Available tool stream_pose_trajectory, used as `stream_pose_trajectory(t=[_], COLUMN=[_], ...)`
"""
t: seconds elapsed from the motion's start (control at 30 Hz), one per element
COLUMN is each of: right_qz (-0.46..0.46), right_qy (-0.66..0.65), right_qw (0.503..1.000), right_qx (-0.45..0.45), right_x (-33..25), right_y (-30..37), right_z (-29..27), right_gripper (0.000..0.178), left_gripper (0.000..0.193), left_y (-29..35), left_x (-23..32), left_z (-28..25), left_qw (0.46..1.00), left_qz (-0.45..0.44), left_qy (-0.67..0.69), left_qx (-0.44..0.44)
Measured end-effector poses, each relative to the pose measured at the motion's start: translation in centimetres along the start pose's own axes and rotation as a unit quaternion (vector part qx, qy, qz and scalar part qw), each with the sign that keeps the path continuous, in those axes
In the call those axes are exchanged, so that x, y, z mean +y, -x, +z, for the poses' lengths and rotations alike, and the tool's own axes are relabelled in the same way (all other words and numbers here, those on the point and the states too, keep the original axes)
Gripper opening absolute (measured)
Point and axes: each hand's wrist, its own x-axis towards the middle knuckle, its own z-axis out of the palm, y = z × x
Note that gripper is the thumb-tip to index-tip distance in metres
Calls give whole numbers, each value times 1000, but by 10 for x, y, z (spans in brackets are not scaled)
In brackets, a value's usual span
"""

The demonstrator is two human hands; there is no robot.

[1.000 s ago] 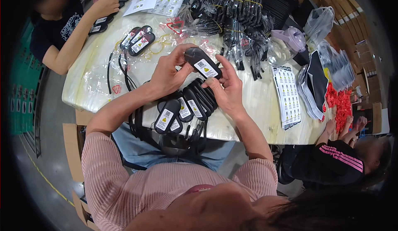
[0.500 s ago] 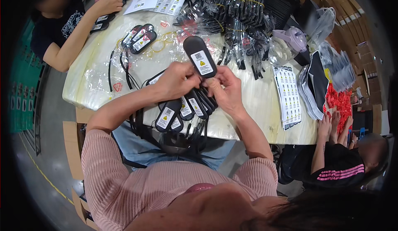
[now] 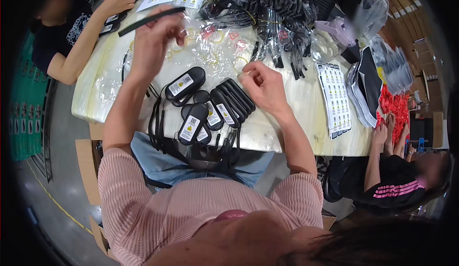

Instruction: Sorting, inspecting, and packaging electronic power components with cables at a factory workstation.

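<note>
Raised over the plastic film at the left, my left hand (image 3: 155, 43) is closed on a black oval device (image 3: 152, 20), seen nearly edge-on; that hand is blurred. My right hand (image 3: 265, 85) hovers near the table's middle, its fingers curled and pinched together; anything in them is too small to make out. Between my arms lies a group of similar black oval devices with white labels (image 3: 191, 128). One labelled device (image 3: 185, 85) lies at its upper left, and several stand stacked on edge (image 3: 234, 101) at its right. Black cables (image 3: 157, 127) hang over the near edge.
Bundled black cables in clear bags (image 3: 277, 17) lie at the back. Label sheets (image 3: 338, 98) rest at the right near a lilac-lidded jug (image 3: 337, 32). One co-worker's hand (image 3: 119, 3) is at the far left; another person's hands (image 3: 380, 137) are by red material (image 3: 394, 108) at the right.
My left hand has moved up and left with the black oval device, which has turned edge-on. My right hand has let go of it and stays near the middle.
</note>
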Motion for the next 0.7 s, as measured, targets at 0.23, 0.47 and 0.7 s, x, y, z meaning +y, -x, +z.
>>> stream_pose_trajectory(t=[0.23,0.47,0.7], right_qz=[-10,-18,-44], right_qy=[120,177,187], right_qw=[981,968,973], right_qx=[-151,-175,-124], right_x=[-9,-10,-4], right_y=[6,7,12], right_z=[-10,-12,-6], right_gripper=[32,29,22], left_gripper=[12,11,19], left_y=[-19,-40,-21], left_x=[3,-6,-8], left_z=[-31,-57,-25], left_qw=[983,890,718], left_qz=[106,192,448], left_qy=[-101,-345,-507], left_qx=[106,226,162])
